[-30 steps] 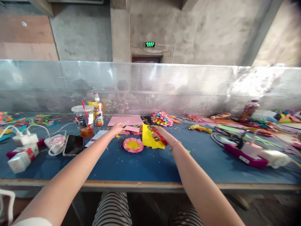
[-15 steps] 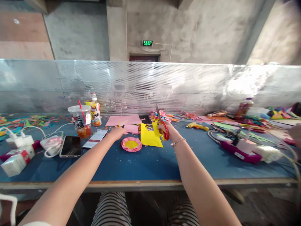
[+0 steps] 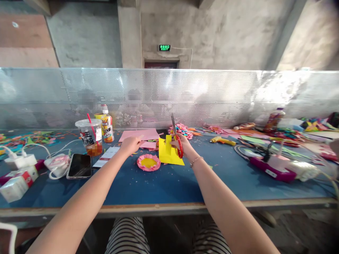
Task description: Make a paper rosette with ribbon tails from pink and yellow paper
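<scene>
Red-handled scissors (image 3: 179,146) are in my right hand (image 3: 185,144), blades pointing up and away from me. A narrow yellow paper strip (image 3: 168,144) stands upright at the fingertips of that hand. Below it, a yellow sheet (image 3: 169,158) with a cut upper edge lies on the table. My left hand (image 3: 130,145) is closed, its fingertips over the front of the pink paper (image 3: 140,134); whatever they pinch, if anything, is too small to make out. Between the hands lies a round pink-rimmed paper piece with a yellow centre (image 3: 147,162).
Left of my arm are a phone (image 3: 79,165), a second phone (image 3: 106,157), a drink cup (image 3: 90,135) and a bottle (image 3: 107,127). A yellow glue gun (image 3: 222,141) and a purple power strip (image 3: 272,169) lie right. A perforated metal screen (image 3: 225,98) borders the back.
My right hand has moved slightly left with the scissors, and the yellow strip now stands upright. My left hand has shifted a little; the dark bit at its fingertips no longer shows.
</scene>
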A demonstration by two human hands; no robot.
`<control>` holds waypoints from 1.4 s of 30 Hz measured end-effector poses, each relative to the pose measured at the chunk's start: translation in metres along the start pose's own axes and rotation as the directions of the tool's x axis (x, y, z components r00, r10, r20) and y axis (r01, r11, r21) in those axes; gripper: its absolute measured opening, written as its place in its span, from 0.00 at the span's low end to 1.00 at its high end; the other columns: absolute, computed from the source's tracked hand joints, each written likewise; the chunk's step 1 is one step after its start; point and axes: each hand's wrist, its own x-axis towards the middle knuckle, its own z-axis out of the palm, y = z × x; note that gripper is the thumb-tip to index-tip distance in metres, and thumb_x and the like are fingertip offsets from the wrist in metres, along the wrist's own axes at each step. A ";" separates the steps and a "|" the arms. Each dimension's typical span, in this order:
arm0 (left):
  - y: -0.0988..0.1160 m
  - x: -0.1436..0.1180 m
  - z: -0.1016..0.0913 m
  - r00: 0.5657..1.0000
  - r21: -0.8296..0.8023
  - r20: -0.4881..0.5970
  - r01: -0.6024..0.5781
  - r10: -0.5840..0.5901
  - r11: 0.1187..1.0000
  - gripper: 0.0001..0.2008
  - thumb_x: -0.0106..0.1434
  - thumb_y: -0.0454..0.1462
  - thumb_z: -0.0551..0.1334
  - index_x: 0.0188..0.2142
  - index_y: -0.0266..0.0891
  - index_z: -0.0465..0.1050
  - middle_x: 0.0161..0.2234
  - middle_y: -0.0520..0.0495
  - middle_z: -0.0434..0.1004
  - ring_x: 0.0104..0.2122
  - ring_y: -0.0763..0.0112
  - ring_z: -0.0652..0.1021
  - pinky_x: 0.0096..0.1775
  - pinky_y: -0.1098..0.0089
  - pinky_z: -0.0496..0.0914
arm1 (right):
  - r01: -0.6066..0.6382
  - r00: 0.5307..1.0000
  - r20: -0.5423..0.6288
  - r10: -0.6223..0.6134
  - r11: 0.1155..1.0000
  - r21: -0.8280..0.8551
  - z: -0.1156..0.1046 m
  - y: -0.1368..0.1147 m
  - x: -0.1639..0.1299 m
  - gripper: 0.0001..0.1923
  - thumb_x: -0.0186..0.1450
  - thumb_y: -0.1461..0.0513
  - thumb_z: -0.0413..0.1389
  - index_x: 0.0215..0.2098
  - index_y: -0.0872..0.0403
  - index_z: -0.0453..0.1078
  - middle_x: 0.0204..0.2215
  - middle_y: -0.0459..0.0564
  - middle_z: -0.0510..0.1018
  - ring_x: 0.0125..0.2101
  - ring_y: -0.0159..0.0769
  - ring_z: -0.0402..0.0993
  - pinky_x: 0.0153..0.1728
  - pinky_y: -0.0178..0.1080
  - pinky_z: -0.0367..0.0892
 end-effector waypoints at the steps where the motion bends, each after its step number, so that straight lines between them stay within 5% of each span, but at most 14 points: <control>1: 0.006 0.000 0.000 1.000 -0.055 -0.001 -0.013 0.013 0.998 0.08 0.47 0.40 0.65 0.18 0.39 0.70 0.22 0.46 0.73 0.35 0.60 0.75 0.37 0.69 0.65 | 0.000 1.000 -0.006 -0.001 1.000 -0.022 0.004 0.001 0.000 0.19 0.44 0.69 0.57 0.35 0.52 0.60 0.24 0.40 0.66 0.25 0.28 0.68 0.27 0.32 0.67; 3: 0.019 -0.002 0.002 0.997 -0.291 0.046 0.065 -0.054 0.954 0.08 0.47 0.40 0.65 0.19 0.37 0.70 0.20 0.47 0.71 0.29 0.66 0.74 0.33 0.70 0.66 | 0.019 1.000 -0.007 -0.019 0.999 -0.049 0.012 0.001 -0.003 0.20 0.44 0.68 0.57 0.36 0.52 0.59 0.24 0.40 0.66 0.25 0.27 0.67 0.28 0.32 0.67; 5: 0.031 -0.006 0.007 0.983 -0.573 0.151 0.170 -0.101 0.802 0.10 0.46 0.42 0.65 0.22 0.36 0.71 0.22 0.48 0.72 0.25 0.71 0.73 0.31 0.70 0.67 | 0.061 0.998 0.018 -0.060 0.997 -0.041 0.021 0.000 -0.008 0.21 0.45 0.66 0.57 0.37 0.52 0.59 0.24 0.39 0.65 0.26 0.27 0.67 0.28 0.32 0.67; 7: 0.042 -0.012 0.013 0.967 -0.662 0.241 0.227 -0.084 0.714 0.12 0.43 0.41 0.67 0.22 0.34 0.70 0.21 0.49 0.71 0.23 0.74 0.72 0.29 0.72 0.68 | 0.100 0.993 0.061 -0.098 0.995 -0.023 0.030 -0.002 -0.015 0.21 0.45 0.65 0.57 0.37 0.52 0.60 0.24 0.39 0.64 0.26 0.27 0.67 0.29 0.31 0.66; 14: 0.056 -0.022 0.028 0.983 -0.537 0.174 0.148 -0.063 0.831 0.10 0.43 0.36 0.66 0.18 0.36 0.65 0.15 0.55 0.66 0.17 0.78 0.68 0.22 0.76 0.64 | 0.141 0.964 0.234 -0.129 0.989 -0.035 0.052 -0.007 -0.031 0.18 0.48 0.66 0.55 0.38 0.53 0.61 0.25 0.41 0.68 0.27 0.27 0.67 0.28 0.30 0.65; 19: 0.051 -0.022 0.031 0.989 -0.492 0.135 0.122 -0.063 0.862 0.09 0.43 0.36 0.65 0.18 0.37 0.63 0.14 0.56 0.65 0.17 0.77 0.68 0.22 0.75 0.62 | 0.158 0.974 0.190 -0.123 0.970 -0.184 0.049 0.000 -0.024 0.18 0.51 0.67 0.52 0.41 0.53 0.61 0.25 0.41 0.69 0.25 0.27 0.68 0.28 0.30 0.65; 24: 0.048 -0.022 0.028 0.985 -0.587 0.141 0.161 -0.096 0.793 0.08 0.45 0.36 0.64 0.19 0.36 0.66 0.18 0.53 0.69 0.19 0.76 0.70 0.24 0.74 0.65 | 0.072 0.997 0.015 -0.080 0.778 -0.624 0.016 0.005 -0.006 0.17 0.52 0.70 0.52 0.40 0.55 0.64 0.28 0.48 0.72 0.27 0.33 0.69 0.28 0.32 0.63; 30: 0.046 -0.021 0.022 0.958 -0.777 0.149 0.266 -0.243 0.570 0.11 0.42 0.37 0.68 0.21 0.34 0.67 0.19 0.52 0.69 0.20 0.78 0.71 0.27 0.74 0.69 | 0.020 0.992 -0.064 -0.108 0.640 -0.769 -0.013 0.009 0.006 0.09 0.51 0.70 0.57 0.31 0.57 0.66 0.27 0.56 0.73 0.35 0.42 0.70 0.34 0.35 0.60; 32: 0.042 -0.019 0.020 0.960 -0.814 0.091 0.225 -0.264 0.536 0.13 0.42 0.39 0.68 0.22 0.35 0.66 0.19 0.53 0.68 0.20 0.79 0.71 0.26 0.75 0.68 | 0.070 0.989 -0.032 -0.147 0.640 -0.765 -0.010 0.007 0.003 0.12 0.52 0.65 0.59 0.35 0.56 0.65 0.29 0.54 0.73 0.34 0.39 0.70 0.33 0.34 0.61; 37: 0.027 -0.010 0.019 0.958 -0.814 -0.111 0.065 -0.265 0.577 0.14 0.49 0.44 0.64 0.26 0.36 0.64 0.19 0.52 0.70 0.21 0.75 0.74 0.27 0.72 0.70 | 0.226 0.968 0.219 -0.120 0.797 -0.561 0.014 -0.004 -0.015 0.17 0.57 0.52 0.54 0.39 0.53 0.61 0.23 0.43 0.68 0.21 0.28 0.64 0.22 0.30 0.59; 42: 0.024 -0.008 0.019 0.952 -0.809 -0.190 -0.012 -0.241 0.588 0.13 0.54 0.44 0.60 0.28 0.39 0.60 0.20 0.52 0.71 0.21 0.72 0.76 0.27 0.70 0.71 | 0.339 0.907 0.406 -0.112 0.766 -0.547 0.027 -0.014 -0.031 0.15 0.58 0.50 0.50 0.34 0.53 0.60 0.27 0.44 0.68 0.28 0.30 0.64 0.27 0.30 0.60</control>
